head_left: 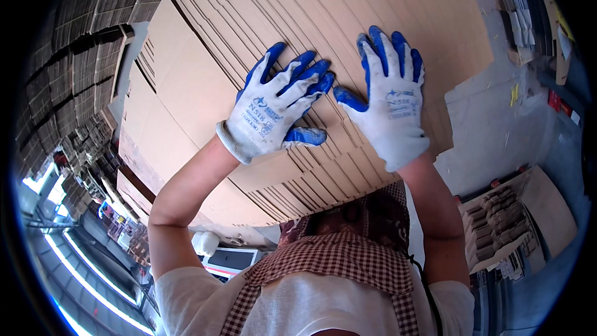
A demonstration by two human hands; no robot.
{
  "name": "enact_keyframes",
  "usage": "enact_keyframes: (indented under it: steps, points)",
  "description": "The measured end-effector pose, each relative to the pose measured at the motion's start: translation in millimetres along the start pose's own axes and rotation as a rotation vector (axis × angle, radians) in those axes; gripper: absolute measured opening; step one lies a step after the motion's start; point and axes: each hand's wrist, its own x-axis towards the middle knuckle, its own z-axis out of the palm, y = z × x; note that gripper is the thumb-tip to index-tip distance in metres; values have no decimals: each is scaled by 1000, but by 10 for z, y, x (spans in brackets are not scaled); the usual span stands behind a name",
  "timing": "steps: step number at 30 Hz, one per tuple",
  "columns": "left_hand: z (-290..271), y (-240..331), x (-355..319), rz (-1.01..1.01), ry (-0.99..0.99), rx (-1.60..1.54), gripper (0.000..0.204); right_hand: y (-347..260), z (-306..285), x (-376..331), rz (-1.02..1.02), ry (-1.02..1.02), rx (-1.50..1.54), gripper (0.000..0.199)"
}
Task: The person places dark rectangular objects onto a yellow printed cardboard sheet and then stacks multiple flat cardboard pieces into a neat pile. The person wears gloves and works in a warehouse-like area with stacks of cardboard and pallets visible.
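Observation:
Both my hands wear white knit gloves with blue-coated fingers and palms. Under them spreads a wide layer of brown cardboard sheets (205, 109), overlapping like fanned shingles with many parallel edges. My left hand (273, 102) lies on the sheets left of centre, its fingers spread and thumb pointing right. To its right, my right hand (392, 96) rests on the sheets, fingers stretched away from me and thumb out to the left. Neither hand grips a sheet. The near edges of the cardboard come close to my checked apron (336, 252).
Tall stacks of bundled cardboard (87, 6) stand along the left. At lower right an open carton (504, 221) holds rows of brown pieces. Grey floor (479, 137) shows right of the sheets, and more stacked material (516, 12) stands at far right.

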Motion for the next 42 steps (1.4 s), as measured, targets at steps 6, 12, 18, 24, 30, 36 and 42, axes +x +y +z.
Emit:
enact_keyframes:
  steps: [6,12,18,24,30,36,42]
  points:
    - [31,-30,-16,40,50,12,80,5,85,-41,10,-18,-9,74]
    - [125,68,36,25,-18,-24,83,58,92,-45,30,-9,-46,74]
    - [76,55,-6,2,-68,-2,84,48,35,-13,52,-72,-24,85]
    - [58,71,-65,-8,-50,-36,85,40,9,-1,46,-63,-57,84]
    - [30,93,-115,-4,-55,-23,86,21,0,-31,46,-53,-54,83]
    - [2,100,-56,11,-34,-57,82,60,-25,-64,-7,-21,-3,74]
    - [90,47,84,25,-19,-40,82,103,-27,-16,-50,-12,-15,68]
